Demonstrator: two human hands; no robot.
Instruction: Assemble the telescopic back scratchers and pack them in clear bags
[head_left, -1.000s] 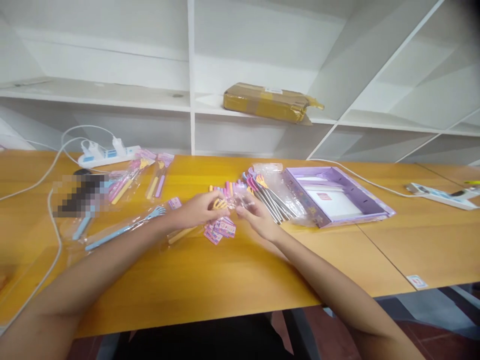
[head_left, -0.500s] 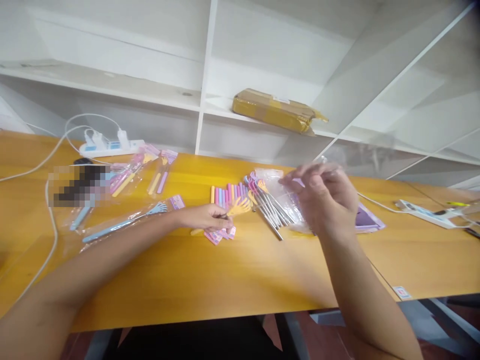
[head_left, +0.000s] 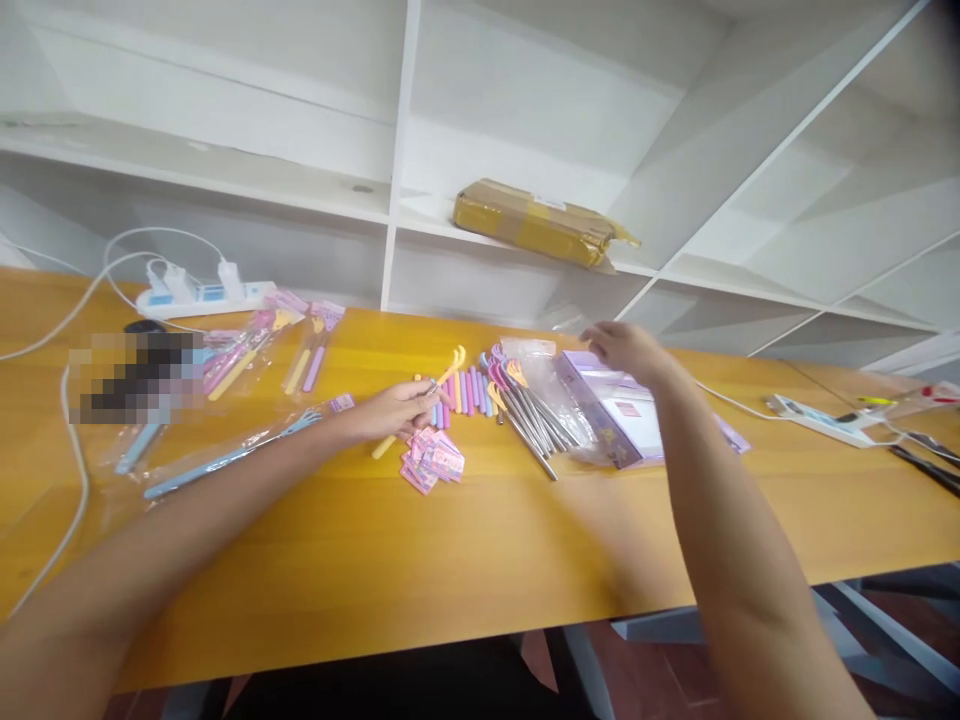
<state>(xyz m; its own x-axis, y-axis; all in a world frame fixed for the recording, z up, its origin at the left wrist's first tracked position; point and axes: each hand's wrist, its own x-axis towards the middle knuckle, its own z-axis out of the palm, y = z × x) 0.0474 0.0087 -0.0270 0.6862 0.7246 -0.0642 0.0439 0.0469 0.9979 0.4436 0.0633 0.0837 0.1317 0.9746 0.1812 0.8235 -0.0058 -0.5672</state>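
Observation:
My left hand is closed around a back scratcher with a yellow claw head, which points up and to the right; its lower end is hidden by the fingers. Just below lie small pink-and-purple cards. Behind that hand is a row of coloured handles. Farther right, a bunch of metal-stemmed back scratchers fans out, claws toward the shelf. Above a purple box, my right hand has bent fingers pinching what looks like a clear plastic bag, faint and partly blurred.
Bagged back scratchers lie at the left, near a white power strip and its cables. A second power strip is at the right. A taped cardboard box rests on the white shelf behind the table.
My right hand has moved slightly left, and the clear plastic has swung from its right side to its left. The yellow claw in my left hand has turned upward, uncovering the cards.

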